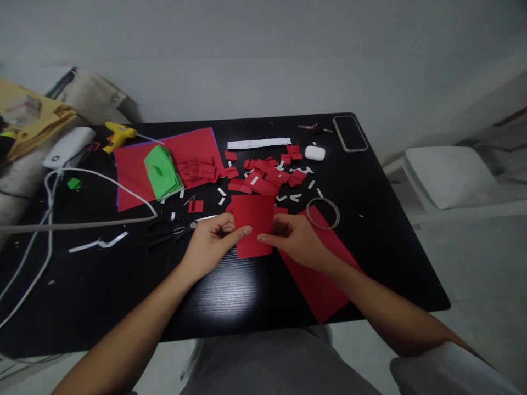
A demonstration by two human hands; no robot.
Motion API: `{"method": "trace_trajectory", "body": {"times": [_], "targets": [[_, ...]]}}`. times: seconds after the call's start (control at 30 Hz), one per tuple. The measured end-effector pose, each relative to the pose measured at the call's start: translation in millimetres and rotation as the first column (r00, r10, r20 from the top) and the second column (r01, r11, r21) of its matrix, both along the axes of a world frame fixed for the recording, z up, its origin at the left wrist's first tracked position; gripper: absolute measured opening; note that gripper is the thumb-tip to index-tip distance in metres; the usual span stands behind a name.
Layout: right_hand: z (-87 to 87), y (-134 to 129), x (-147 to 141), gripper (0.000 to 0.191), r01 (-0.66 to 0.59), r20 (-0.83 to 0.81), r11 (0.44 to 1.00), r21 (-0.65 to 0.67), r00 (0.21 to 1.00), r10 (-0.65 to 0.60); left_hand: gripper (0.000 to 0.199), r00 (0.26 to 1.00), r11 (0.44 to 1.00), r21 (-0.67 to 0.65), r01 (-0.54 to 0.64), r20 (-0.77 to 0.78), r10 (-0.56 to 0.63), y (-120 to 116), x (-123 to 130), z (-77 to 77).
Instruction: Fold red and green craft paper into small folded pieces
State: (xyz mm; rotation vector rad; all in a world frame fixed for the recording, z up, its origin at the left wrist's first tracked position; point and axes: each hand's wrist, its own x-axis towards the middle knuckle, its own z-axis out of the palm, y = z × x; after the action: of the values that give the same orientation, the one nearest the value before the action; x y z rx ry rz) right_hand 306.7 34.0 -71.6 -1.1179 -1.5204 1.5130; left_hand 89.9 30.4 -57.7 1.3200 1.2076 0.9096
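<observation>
Between my two hands, a red piece of paper (253,214) is held up over the black table. My left hand (212,238) pinches its left edge, thumb on the near face. At the right edge my right hand (294,236) grips it the same way; the fingers behind the paper are partly hidden. Black-handled scissors (168,233) lie beside my left hand, their blades partly covered by it. Under my right wrist rests a larger red sheet (319,280), with a roll of tape (329,206) at its top. Small red paper pieces (265,171) are heaped just beyond the held paper.
White scraps are scattered on the black table (135,296). At the left are a green paper stack (161,173), a yellow glue gun (118,135) and a looping white cable (102,225). A white case (314,153) and a phone (349,133) lie back right.
</observation>
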Motion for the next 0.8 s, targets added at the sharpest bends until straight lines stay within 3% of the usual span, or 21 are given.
{"method": "trace_trajectory", "body": {"times": [0.17,0.33,0.5,0.8], "targets": [[2.2,-1.0,-1.8,0.03,0.006,-0.12,0.989,-0.146,0.993,-0.023,0.023,1.0,0.999,0.044,-0.019,-0.024,0.02,-1.1,1.8,3.8],[4.1,-1.0,-1.6,0.023,0.034,-0.124,0.989,-0.146,0.991,-0.052,0.023,1.0,1.0,0.02,-0.011,-0.006,0.012,-0.9,2.7,5.5],[4.8,1.7,-0.2,0.033,0.047,-0.122,0.985,-0.165,0.99,-0.068,0.033,0.997,0.996,-0.083,0.04,0.068,-0.035,-0.5,2.1,1.3],[3.3,3.2,0.5,0.038,0.072,-0.109,0.983,-0.169,0.99,-0.091,0.037,0.996,0.988,-0.14,0.066,0.068,-0.057,0.6,0.7,-1.4]]}}
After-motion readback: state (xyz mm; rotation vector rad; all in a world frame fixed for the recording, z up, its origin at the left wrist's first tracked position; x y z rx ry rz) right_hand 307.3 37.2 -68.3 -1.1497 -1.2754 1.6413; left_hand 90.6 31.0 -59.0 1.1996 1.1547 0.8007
